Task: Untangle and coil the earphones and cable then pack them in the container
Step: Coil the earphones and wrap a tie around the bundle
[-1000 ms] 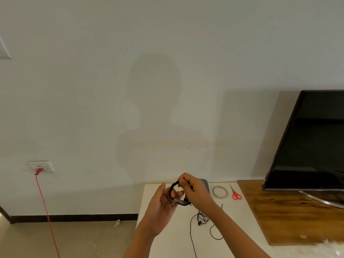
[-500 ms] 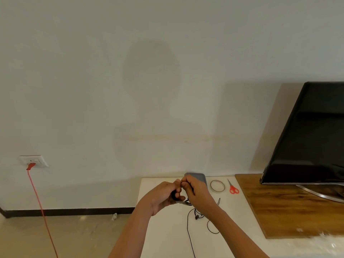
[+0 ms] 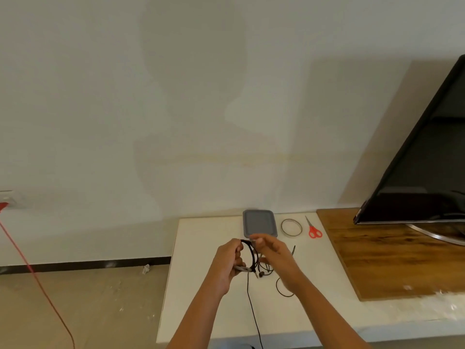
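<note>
Nearest to us, a loose strand of the black cable (image 3: 253,311) runs across the white tabletop (image 3: 201,298) and drops over its near edge, between the two forearms. Following it up, we reach the hands, held together just above the tabletop. The left hand (image 3: 226,263) has its fingers curled round the left and lower side of a small coil formed from that cable, gripping it upright. The right hand (image 3: 274,258) pinches the cable at the top of the coil between thumb and forefinger, its other fingers loosely bent.

Beneath and just right of the hands, the earphones (image 3: 261,274) lie on the tabletop in a loose tangle, one thin loop of wire spreading out toward the near right. We cannot tell whether they touch the coil.

Just beyond the hands sits the grey rectangular container (image 3: 259,221), near the far edge; we cannot tell whether it is lidded. To its right lie a tape ring (image 3: 291,227) and then red-handled scissors (image 3: 313,229), each apart from the other.

Further right, a wooden board (image 3: 377,253) carries a dark television (image 3: 427,172) on a metal stand. Behind it all is a pale wall; far left, a red cord (image 3: 37,280) hangs from a wall socket (image 3: 6,197) down to the floor.
</note>
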Tool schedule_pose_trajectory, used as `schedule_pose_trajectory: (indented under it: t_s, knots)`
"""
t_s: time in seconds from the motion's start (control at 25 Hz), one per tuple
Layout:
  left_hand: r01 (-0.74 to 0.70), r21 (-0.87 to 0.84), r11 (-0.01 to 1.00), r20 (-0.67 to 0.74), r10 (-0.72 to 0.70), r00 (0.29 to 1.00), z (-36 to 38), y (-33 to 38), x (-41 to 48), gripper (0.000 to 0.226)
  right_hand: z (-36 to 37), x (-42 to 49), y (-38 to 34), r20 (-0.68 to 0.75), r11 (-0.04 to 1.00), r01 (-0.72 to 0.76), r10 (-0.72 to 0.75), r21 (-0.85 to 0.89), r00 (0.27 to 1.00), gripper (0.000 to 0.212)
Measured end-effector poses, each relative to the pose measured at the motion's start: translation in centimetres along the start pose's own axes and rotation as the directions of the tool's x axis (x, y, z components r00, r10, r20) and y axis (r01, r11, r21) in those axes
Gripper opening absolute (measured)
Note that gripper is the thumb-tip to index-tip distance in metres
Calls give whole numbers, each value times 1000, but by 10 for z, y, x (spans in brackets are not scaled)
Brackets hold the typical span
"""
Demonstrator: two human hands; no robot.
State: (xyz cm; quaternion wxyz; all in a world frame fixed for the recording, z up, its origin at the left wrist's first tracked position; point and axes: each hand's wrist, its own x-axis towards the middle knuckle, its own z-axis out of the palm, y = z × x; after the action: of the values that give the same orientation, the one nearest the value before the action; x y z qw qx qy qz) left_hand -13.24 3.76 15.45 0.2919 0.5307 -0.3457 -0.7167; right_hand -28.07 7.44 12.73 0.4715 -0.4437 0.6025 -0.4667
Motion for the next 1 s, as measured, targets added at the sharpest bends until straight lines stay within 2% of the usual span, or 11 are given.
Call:
schedule_pose_trajectory:
  t_s: [0.08, 0.16, 0.32, 0.52, 0.6, 0.72, 0.76, 0.8, 0.84, 0.92, 1.0]
  knots:
    - [-7, 38, 999, -34, 9, 999, 2, 2, 16, 26, -27, 30, 23, -250, 992, -91, 67, -84, 966, 15]
    - [-9, 42, 999, -44, 11, 999, 2, 5, 30, 24, -59, 64, 47, -423, 929, -210, 66, -305, 904, 21]
    - [-2, 72, 997, -48, 5, 999, 3, 5, 55, 20, -103, 123, 91, -344, 741, -336, 150, -582, 927, 44]
    - [-6, 59, 998, -35, 8, 999, -4, -9, 78, 21, -99, 161, 133, -174, 532, -308, 287, -789, 942, 58]
    - [-2, 61, 998, -32, 4, 999, -8, -12, 83, 22, -91, 163, 147, -198, 469, -306, 265, -828, 944, 51]
    - [-8, 65, 998, -30, 10, 1000, -13, -10, 84, 24, -80, 152, 153, -337, 335, -365, 140, -868, 931, 16]
    - [-9, 64, 998, -28, 11, 1000, -14, -10, 83, 24, -79, 147, 150, -368, 321, -383, 111, -866, 923, 9]
    - [-15, 66, 998, -26, 17, 1000, -15, -10, 82, 24, -78, 142, 144, -390, 362, -389, 75, -847, 918, 9]
    - [-24, 74, 997, -25, 26, 999, -16, -9, 78, 23, -77, 137, 136, -407, 473, -370, 27, -800, 913, 11]
    - [-28, 65, 997, -34, 30, 999, -18, -5, 73, 25, -72, 121, 107, -450, 784, -256, -33, -565, 893, 8]
    - [-44, 80, 996, -46, 48, 998, -14, 1, 63, 27, -61, 96, 69, -416, 936, -116, -35, -332, 909, 6]
